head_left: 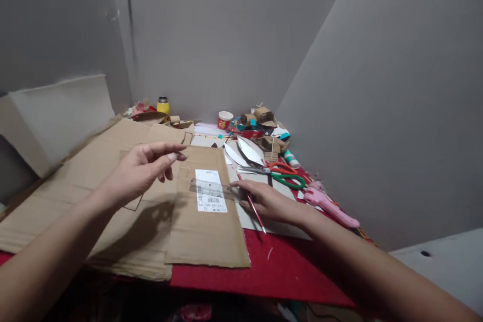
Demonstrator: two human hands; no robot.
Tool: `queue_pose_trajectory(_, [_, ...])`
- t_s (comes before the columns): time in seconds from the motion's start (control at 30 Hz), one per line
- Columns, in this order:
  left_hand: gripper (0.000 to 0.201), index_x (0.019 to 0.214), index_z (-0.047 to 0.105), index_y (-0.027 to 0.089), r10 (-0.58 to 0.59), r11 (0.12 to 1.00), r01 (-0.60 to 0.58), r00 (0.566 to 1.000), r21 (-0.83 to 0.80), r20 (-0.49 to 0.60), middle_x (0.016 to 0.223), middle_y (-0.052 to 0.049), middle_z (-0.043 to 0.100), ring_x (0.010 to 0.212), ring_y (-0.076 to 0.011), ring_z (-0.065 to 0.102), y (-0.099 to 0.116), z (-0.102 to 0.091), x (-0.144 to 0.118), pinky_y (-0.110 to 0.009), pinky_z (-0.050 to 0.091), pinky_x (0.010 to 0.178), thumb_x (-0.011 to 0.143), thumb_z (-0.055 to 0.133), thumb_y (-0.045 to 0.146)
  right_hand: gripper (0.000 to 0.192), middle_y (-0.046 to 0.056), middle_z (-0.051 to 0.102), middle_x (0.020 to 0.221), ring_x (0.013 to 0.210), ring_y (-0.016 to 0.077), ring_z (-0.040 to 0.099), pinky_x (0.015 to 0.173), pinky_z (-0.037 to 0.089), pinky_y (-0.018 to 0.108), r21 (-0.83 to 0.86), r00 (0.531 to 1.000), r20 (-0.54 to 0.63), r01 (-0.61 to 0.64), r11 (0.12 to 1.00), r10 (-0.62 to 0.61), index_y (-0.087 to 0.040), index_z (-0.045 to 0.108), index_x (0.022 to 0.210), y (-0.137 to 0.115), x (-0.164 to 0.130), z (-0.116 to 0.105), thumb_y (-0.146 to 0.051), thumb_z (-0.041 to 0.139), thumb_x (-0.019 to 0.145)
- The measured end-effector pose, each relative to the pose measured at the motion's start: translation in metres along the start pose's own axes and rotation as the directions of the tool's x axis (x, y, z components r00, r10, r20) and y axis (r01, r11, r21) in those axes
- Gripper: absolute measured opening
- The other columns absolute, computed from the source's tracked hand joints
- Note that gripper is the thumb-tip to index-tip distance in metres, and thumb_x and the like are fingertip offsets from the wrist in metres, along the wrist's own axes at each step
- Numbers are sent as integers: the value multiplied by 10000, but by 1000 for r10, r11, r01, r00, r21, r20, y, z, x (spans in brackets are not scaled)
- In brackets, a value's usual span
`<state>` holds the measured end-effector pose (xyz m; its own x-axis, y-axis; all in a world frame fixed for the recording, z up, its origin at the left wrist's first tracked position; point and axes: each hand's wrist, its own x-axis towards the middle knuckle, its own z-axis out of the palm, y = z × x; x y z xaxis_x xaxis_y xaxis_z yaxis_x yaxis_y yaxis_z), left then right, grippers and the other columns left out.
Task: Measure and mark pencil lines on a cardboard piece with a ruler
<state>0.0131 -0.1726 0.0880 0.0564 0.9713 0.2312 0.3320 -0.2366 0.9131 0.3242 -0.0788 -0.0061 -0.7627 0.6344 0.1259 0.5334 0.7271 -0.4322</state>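
Note:
A flat piece of brown cardboard (206,231) with a white shipping label (210,190) lies on the red table cover. My left hand (141,170) hovers above its left edge, fingers loosely extended, holding nothing. My right hand (266,200) rests at the cardboard's right edge, next to a clear ruler (213,188) lying across the label, and holds a thin red pencil (256,212) that points toward me.
Larger cardboard sheets (94,191) cover the table's left side. Orange-and-green scissors (285,173), a pink glue gun (328,205), white leaf-shaped cutouts (245,151), a red cup (225,119), a yellow bottle (163,105) and cardboard scraps lie toward the wall. Red cover (271,266) shows at the front.

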Motion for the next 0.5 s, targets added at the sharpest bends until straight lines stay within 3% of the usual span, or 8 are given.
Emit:
queue_pose_trajectory(0.1, [296,1106,705,211,179,972,-156,976,177,-123,940,-45,734,620,-100,558,36,9,-24,-250,509,598,884,593,371,345,116,711,1000,880,250,668,800,522,417,124,999,-33,-3,992,7,-175,645,1164,-3,2,-1,-212,554,833])
queue_pose_trajectory(0.2, [261,1121,703,256,434,858,-370,894,357,-116,915,-11,733,652,-110,584,75,11,-43,-251,500,587,887,610,320,281,91,701,964,861,239,654,786,505,401,290,985,-156,-32,957,80,-178,666,1069,-9,5,-1,-291,607,819])
queue_pose_trajectory(0.27, [207,1062,720,281,546,783,-487,836,388,-53,877,13,736,616,-102,586,101,9,-48,-248,489,561,875,631,286,293,45,666,798,707,197,622,666,496,348,468,964,-193,-76,881,185,-170,644,1041,-15,5,2,-358,635,817])
queue_pose_trajectory(0.37, [125,923,730,278,635,760,-593,765,266,-109,794,29,732,628,-111,628,132,9,-43,-236,473,514,883,612,270,311,-52,512,579,474,116,462,469,380,252,723,936,-145,-121,680,321,-180,585,976,-26,4,8,-448,648,832])
queue_pose_trajectory(0.43, [152,854,716,243,635,771,-618,766,156,-101,752,21,720,599,-106,623,136,14,-30,-232,475,501,900,574,265,308,-57,496,583,470,98,437,450,346,229,828,925,-150,-76,555,350,-188,559,903,-33,2,11,-467,667,827])
queue_pose_trajectory(0.5, [192,792,692,207,530,844,-527,848,98,-15,713,9,693,535,-84,571,123,22,-12,-223,471,494,905,567,299,310,-49,512,618,504,99,463,455,349,218,901,907,-187,5,433,378,-194,545,866,-41,-1,13,-460,694,810])
